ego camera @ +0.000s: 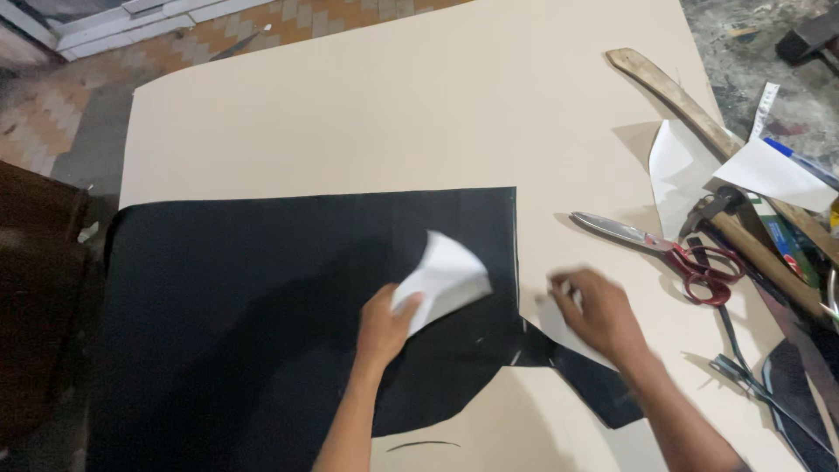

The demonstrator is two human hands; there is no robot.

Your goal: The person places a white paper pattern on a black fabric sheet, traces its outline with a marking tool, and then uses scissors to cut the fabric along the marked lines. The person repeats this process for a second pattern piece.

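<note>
left hand (pixel 384 319) pinches a curled white paper (pixel 444 278) above black cloth (pixel 262 297) on the table (pixel 393 114); right hand (pixel 594 315) presses a scrap flat. best kept smooth, edges aligned.

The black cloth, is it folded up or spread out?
Spread out: the black cloth lies flat across the table.

black cloth (pixel 262 297): matt, woven | paper piece (pixel 446 278): white, smooth | counter (pixel 393 114): matt beige | scissors (pixel 664 249): shiny metal, red handles
</note>
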